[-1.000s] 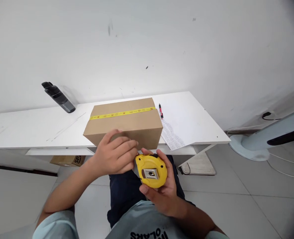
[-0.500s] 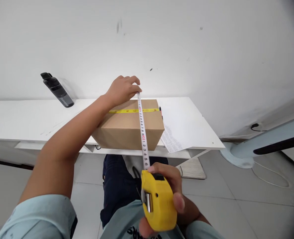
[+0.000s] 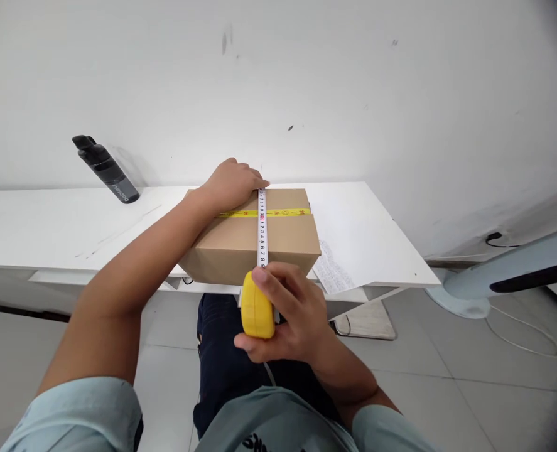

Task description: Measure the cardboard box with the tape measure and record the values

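Observation:
A brown cardboard box point(image 3: 282, 235) with a strip of yellow printed tape point(image 3: 292, 212) across its top sits at the front edge of the white table. My right hand point(image 3: 301, 314) is closed around a yellow tape measure point(image 3: 255, 311) just in front of the box. Its white blade point(image 3: 262, 235) runs out over the box top, from the front edge to the far edge. At the far edge my left hand point(image 3: 233, 183) rests on the box, with its fingertips closed on the blade's end. The exact fingertip grip is partly hidden.
A dark water bottle point(image 3: 106, 169) stands at the left against the white wall. Right of the box lies a sheet of paper with writing point(image 3: 332, 270) on the table point(image 3: 377, 238). A pale blue pole with a round base point(image 3: 466, 301) stands on the floor at right.
My right hand has brought the tape measure forward and closer to the box, and less blade is out. My left hand has lowered onto the box's far edge. The box appears shifted slightly right.

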